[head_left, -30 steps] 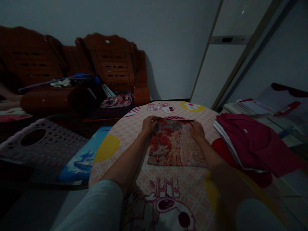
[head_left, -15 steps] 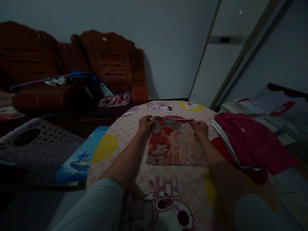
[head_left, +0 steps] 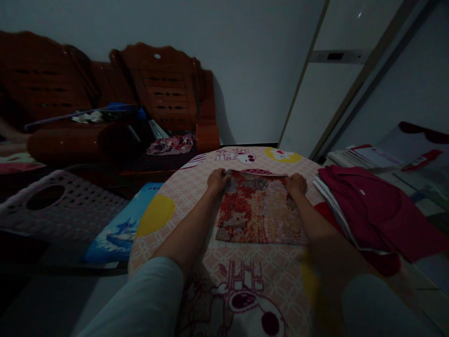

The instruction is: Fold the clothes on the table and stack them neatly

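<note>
A red, brown and tan patterned cloth, roughly rectangular, lies on the round table with a pink patterned cover. My left hand pinches the cloth's far left corner. At the far right corner, my right hand has its fingers closed on the same edge. Between the hands the far edge runs nearly straight, and the near edge rests on the cover.
Folded magenta clothes lie at the right, near a stack of papers. Wooden chairs holding clothes stand behind left. A woven plastic chair and a blue bag are at the left. A person's arm shows at the far left.
The whole view has shifted slightly, with things sitting a little further right. Both hands keep hold of the cloth's far corners, and the cloth lies much as before.
</note>
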`<state>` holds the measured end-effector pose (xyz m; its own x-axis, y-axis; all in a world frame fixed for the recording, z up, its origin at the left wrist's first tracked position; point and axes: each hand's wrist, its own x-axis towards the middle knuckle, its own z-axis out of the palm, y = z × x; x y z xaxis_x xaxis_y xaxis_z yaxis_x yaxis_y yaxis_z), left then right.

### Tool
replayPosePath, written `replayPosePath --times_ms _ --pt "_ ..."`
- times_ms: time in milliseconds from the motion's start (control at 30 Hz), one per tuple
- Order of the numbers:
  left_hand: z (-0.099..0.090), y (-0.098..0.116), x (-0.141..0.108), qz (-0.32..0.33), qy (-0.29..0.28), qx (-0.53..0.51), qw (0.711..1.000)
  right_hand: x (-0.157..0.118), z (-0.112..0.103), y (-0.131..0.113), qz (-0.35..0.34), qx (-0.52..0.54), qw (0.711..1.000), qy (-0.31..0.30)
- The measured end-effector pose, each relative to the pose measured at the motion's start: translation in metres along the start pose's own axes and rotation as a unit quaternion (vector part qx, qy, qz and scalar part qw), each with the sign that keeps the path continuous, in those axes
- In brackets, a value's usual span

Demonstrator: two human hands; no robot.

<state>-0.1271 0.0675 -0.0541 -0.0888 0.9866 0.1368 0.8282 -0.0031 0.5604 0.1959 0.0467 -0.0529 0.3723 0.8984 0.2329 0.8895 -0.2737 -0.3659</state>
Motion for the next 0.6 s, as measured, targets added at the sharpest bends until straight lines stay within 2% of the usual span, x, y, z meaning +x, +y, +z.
replayPosePath --times_ms 67,200,333,467,600 --pt "0.000 0.005 0.002 -0.011 -0.010 0.043 0.999 0.002 -0.002 -0.004 0.019 -0.022 1.000 -0.005" --pt "-0.005 0.013 0.014 -0.044 -0.051 0.074 0.995 0.012 -0.006 -0.012 0.032 -0.042 0.997 -0.060" --pt "-0.009 0.022 0.025 -0.052 -0.109 0.056 0.991 0.027 -0.008 -0.013 0.069 0.060 0.993 -0.072" --pt "-0.005 0.025 0.027 -0.019 -0.078 0.025 0.996 0.033 -0.006 -0.007 0.065 0.165 0.983 -0.046" --pt "0.001 0.023 0.026 -0.001 -0.055 -0.020 0.998 0.026 -0.004 -0.001 0.063 0.251 0.965 -0.037"
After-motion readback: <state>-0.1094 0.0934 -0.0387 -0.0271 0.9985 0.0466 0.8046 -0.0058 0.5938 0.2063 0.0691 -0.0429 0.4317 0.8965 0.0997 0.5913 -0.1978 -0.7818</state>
